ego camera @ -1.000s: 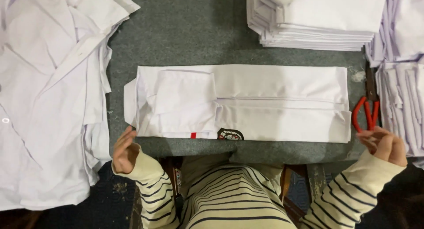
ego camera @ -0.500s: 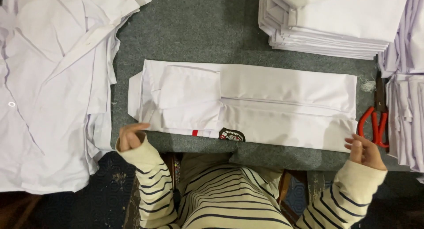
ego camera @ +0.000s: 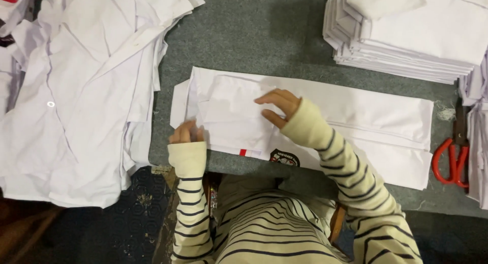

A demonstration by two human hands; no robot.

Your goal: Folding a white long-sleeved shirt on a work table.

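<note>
While both hands' fingers press flat, holding nothing, the folded white shirt (ego camera: 356,126) lies lengthwise left-to-right.

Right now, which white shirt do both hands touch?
The folded shirt lying flat on the grey table, not the stack or the loose pile.
</note>
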